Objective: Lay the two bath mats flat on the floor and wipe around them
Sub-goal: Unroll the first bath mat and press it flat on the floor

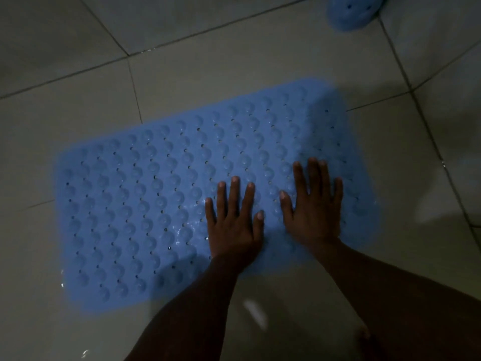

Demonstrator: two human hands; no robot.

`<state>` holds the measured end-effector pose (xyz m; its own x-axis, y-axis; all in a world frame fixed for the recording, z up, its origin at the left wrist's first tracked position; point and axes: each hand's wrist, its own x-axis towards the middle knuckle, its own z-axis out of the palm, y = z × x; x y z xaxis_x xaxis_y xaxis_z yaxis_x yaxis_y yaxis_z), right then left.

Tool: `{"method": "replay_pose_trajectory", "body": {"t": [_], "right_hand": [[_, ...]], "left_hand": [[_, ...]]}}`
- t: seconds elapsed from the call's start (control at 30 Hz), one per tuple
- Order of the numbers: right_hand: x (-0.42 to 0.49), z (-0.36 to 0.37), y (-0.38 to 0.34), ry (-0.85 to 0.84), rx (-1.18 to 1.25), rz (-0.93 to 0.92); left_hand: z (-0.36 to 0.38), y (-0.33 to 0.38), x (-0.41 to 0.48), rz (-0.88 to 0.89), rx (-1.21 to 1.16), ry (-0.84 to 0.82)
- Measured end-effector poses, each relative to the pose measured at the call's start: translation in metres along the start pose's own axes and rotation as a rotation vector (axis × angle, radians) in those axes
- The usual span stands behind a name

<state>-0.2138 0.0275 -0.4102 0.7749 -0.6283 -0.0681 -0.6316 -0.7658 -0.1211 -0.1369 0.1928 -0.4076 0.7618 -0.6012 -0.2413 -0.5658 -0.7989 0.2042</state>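
A blue rubber bath mat (pixel 145 204) with rows of suction bumps and small holes lies flat on the tiled floor, slanting up to the right. My left hand (pixel 234 220) rests palm down on its right half, fingers spread. Just to the right of it, my right hand (pixel 315 204) also presses flat on the mat with fingers apart. Neither hand holds anything. A corner of a second blue mat (pixel 351 11) with holes shows at the top right edge, mostly out of frame.
Pale grey floor tiles (pixel 78 61) with dark grout lines surround the mat; wet glints show near the lower left. Dark shadow covers the floor at the right. The scene is dim.
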Motion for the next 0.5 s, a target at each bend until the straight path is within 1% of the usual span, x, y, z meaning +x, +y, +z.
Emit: {"method": "replay_pose_trajectory", "body": {"t": [0.33,0.5], "right_hand": [[0.0001,0.0019,0.0020,0.119,-0.068,-0.056],[0.0035,0.0029,0.0051,0.057,-0.076,-0.044]], "left_hand": [[0.0004,0.0012,0.0014,0.023,0.006,0.033],[0.0028,0.0041,0.0029,0.028,0.010,0.020]]}}
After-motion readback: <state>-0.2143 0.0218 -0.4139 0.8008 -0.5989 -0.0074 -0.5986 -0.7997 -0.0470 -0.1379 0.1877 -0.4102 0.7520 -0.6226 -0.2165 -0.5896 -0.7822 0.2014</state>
